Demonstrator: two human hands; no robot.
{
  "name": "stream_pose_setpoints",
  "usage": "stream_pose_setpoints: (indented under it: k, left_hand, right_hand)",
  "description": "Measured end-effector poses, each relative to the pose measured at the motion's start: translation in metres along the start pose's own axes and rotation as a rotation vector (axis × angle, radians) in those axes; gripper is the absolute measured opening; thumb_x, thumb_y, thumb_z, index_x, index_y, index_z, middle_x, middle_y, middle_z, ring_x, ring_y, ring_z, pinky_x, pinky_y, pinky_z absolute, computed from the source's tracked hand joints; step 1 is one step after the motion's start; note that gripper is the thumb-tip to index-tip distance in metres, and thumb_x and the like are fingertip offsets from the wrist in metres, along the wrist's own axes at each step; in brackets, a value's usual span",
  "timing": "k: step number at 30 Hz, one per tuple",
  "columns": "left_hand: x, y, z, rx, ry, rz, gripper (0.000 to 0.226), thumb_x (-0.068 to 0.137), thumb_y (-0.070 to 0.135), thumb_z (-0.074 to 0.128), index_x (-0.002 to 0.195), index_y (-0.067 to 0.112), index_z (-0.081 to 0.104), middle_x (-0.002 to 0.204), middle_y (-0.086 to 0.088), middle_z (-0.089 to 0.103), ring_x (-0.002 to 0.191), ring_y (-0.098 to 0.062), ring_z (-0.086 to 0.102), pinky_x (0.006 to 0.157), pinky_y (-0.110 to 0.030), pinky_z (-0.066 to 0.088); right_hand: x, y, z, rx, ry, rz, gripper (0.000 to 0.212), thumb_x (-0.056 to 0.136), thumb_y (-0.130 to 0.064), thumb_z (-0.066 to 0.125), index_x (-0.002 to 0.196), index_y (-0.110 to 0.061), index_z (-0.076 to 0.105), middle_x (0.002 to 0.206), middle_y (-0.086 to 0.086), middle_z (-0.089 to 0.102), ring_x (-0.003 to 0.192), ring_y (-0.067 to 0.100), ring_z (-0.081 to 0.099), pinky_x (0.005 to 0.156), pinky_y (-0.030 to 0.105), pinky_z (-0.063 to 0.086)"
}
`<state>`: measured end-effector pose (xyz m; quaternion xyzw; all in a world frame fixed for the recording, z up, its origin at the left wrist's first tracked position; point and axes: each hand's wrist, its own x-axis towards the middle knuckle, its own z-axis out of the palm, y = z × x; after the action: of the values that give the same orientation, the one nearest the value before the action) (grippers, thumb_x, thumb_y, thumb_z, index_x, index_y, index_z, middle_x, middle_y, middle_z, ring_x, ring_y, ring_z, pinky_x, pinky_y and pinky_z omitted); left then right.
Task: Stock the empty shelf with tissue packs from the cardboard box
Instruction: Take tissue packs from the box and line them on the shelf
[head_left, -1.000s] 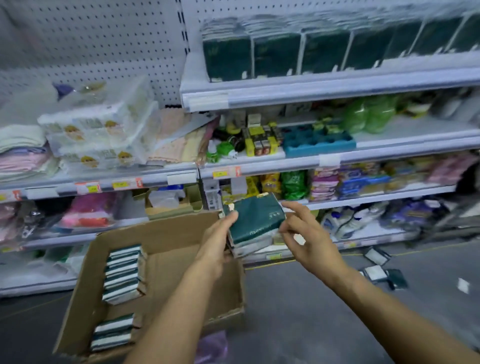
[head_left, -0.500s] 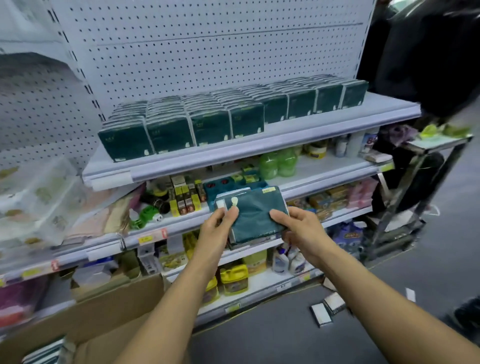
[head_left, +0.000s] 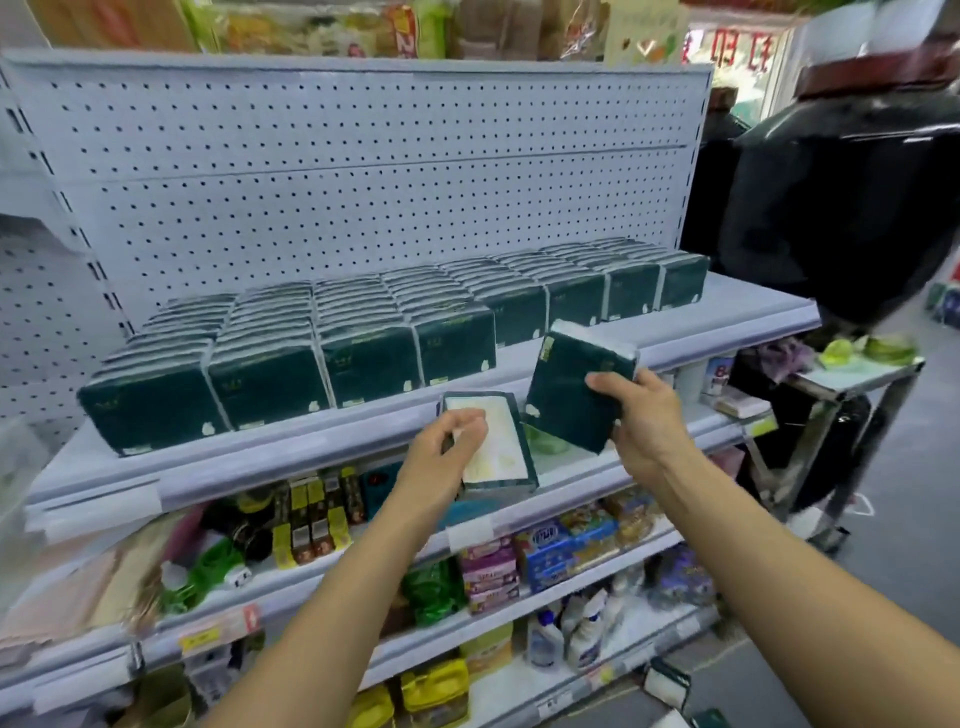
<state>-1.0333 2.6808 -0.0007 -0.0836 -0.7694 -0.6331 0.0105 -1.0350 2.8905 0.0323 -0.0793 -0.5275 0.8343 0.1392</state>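
Store shelving fills my view, its top shelf lined with tissue packs, while my left hand and right hand each grip one pack below its edge, where a loose pinch could drop them.

Pegboard back panel, white, rising behind the upper shelving. Lower shelf: small yellow-and-brown boxes in a row, green bagged item beside them toward the left end. Blue and pink packets further right. Shelf below that: green bag, white bottles near the right end, yellow packs lowest. Metal trolley off the shelving's right end, green objects on top. Grey floor.
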Motion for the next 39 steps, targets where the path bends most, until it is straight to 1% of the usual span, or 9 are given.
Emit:
stream_pose_setpoints:
  k: [6,8,11,14,19,26,31,36,39]
  left_hand:
    - [0.038,0.004,-0.001,0.041,-0.054,0.017,0.025,0.099,0.022,0.057,0.119,0.037,0.061,0.125,0.010,0.058,0.107,-0.012,0.059,0.091,-0.035,0.053]
    - [0.047,0.007,-0.001,0.037,-0.045,0.016,0.026,0.100,0.021,0.056,0.119,0.037,0.060,0.123,0.012,0.057,0.104,-0.008,0.059,0.085,-0.027,0.055]
    - [0.058,0.009,0.000,0.042,-0.027,0.007,0.027,0.100,0.020,0.056,0.121,0.036,0.060,0.119,0.018,0.056,0.097,0.003,0.057,0.069,-0.010,0.051]
    - [0.064,0.012,0.004,0.021,0.001,-0.019,0.027,0.099,0.020,0.057,0.119,0.037,0.061,0.125,0.013,0.056,0.101,-0.004,0.059,0.071,-0.015,0.052]
    - [0.074,0.016,0.015,0.076,0.030,-0.067,0.026,0.099,0.022,0.058,0.116,0.041,0.062,0.129,0.014,0.051,0.104,-0.003,0.057,0.074,-0.016,0.049]
    - [0.087,0.017,0.033,0.050,0.068,-0.089,0.031,0.099,0.022,0.058,0.118,0.047,0.060,0.123,0.023,0.048,0.116,-0.008,0.053,0.099,-0.030,0.049]
    - [0.092,0.017,0.043,0.027,0.082,-0.108,0.046,0.095,0.027,0.063,0.120,0.064,0.053,0.145,0.016,0.044,0.131,-0.018,0.046,0.108,-0.046,0.044]
    - [0.095,0.024,0.052,-0.045,0.104,-0.084,0.055,0.097,0.018,0.060,0.134,0.057,0.045,0.130,0.019,0.055,0.101,-0.001,0.063,0.074,-0.021,0.055]
    - [0.097,0.025,0.057,-0.087,0.143,-0.072,0.069,0.095,0.019,0.064,0.143,0.055,0.031,0.129,0.011,0.058,0.097,0.001,0.066,0.066,-0.014,0.053]
  right_hand:
    - [0.062,-0.036,0.014,-0.555,-0.047,-0.516,0.023,0.083,-0.006,0.070,0.103,-0.016,0.064,0.095,0.004,0.069,0.087,0.018,0.064,0.072,0.025,0.055]
    - [0.090,-0.044,0.021,-0.889,-0.082,-0.670,0.029,0.083,-0.017,0.070,0.109,-0.025,0.062,0.097,-0.004,0.065,0.095,0.021,0.059,0.086,0.037,0.050]
    - [0.129,-0.046,0.035,-1.435,-0.114,-0.743,0.040,0.087,-0.025,0.068,0.125,-0.029,0.058,0.121,-0.002,0.062,0.118,0.026,0.048,0.098,0.045,0.034]
    - [0.160,-0.034,0.048,-1.700,-0.282,-0.672,0.043,0.091,-0.026,0.064,0.132,-0.031,0.053,0.135,0.002,0.051,0.129,0.029,0.036,0.094,0.048,0.033]
    - [0.196,-0.015,0.051,-1.599,-0.449,-0.616,0.048,0.087,-0.025,0.069,0.132,-0.023,0.051,0.136,0.008,0.044,0.130,0.031,0.030,0.098,0.053,0.038]
    - [0.232,-0.005,0.041,-1.336,-0.589,-0.842,0.036,0.082,-0.016,0.074,0.114,-0.015,0.057,0.129,0.004,0.045,0.118,0.020,0.038,0.094,0.028,0.037]
    - [0.246,-0.001,0.044,-1.374,-0.552,-0.948,0.037,0.080,-0.024,0.077,0.114,-0.018,0.062,0.130,0.003,0.050,0.120,0.023,0.042,0.098,0.044,0.042]
    - [0.245,-0.004,0.044,-1.451,-0.547,-1.003,0.049,0.082,-0.030,0.073,0.127,-0.020,0.057,0.142,0.006,0.044,0.132,0.029,0.037,0.105,0.047,0.034]
    - [0.236,-0.009,0.033,-1.363,-0.587,-1.135,0.062,0.080,-0.014,0.072,0.137,-0.017,0.048,0.145,0.012,0.041,0.131,0.033,0.037,0.104,0.052,0.037]
